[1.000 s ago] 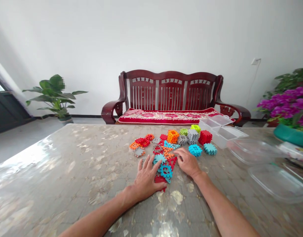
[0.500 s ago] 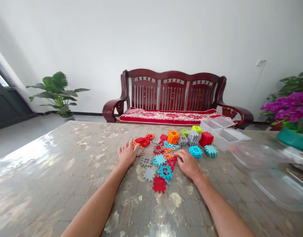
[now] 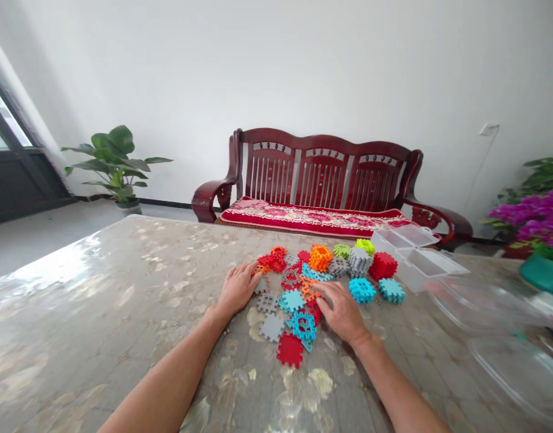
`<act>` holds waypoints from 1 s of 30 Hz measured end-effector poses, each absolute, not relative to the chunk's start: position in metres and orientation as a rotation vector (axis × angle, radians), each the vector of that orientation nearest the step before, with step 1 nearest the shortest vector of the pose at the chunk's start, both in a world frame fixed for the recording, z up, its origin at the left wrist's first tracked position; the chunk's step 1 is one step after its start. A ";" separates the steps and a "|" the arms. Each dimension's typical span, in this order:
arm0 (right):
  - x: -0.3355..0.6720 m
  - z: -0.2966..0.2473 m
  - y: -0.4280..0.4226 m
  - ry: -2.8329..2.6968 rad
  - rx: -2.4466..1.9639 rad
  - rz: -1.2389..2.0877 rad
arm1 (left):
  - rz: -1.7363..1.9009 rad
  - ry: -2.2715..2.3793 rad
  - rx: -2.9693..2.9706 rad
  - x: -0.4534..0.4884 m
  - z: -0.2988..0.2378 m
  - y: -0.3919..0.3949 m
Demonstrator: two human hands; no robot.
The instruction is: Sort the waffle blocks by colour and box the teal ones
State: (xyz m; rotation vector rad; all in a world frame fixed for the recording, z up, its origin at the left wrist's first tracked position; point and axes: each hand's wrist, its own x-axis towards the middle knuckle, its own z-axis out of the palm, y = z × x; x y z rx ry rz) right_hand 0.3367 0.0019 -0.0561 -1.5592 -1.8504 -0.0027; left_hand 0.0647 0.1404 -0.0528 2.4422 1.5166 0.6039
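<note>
Patterned bench [image 3: 136,337], dark wooden settee [image 3: 321,174] behind it. Interlocking tiles [image 3: 291,300] lie loose between both hands: the left hand [image 3: 239,288] flat, fingers loosely spread, by the grey tile [image 3: 261,285]; the right hand [image 3: 342,308], fingers parted, over the red tile [image 3: 313,311].

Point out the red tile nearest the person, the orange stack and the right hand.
Red tile [image 3: 290,350]: head view, middle of its flat face.
Orange stack [image 3: 320,258]: head view, about its visible middle.
Right hand [image 3: 344,311]: head view, back of the hand.

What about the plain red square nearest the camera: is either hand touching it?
No, the red square lies apart from the left hand and right hand.
</note>
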 end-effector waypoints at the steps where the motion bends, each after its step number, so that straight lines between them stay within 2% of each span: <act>1: 0.333 -0.055 0.002 -1.881 -1.530 0.027 | 0.622 1.540 2.409 0.064 -0.052 0.143; 6: 0.315 -0.052 0.009 -2.051 -1.406 0.142 | 0.654 1.763 2.233 0.058 -0.051 0.158; 13: 0.306 -0.048 0.016 -2.134 -1.476 0.252 | 0.616 1.698 2.409 0.057 -0.058 0.159; 30: 0.347 -0.059 0.013 -1.756 -1.599 0.096 | 0.567 1.705 2.424 0.057 -0.058 0.159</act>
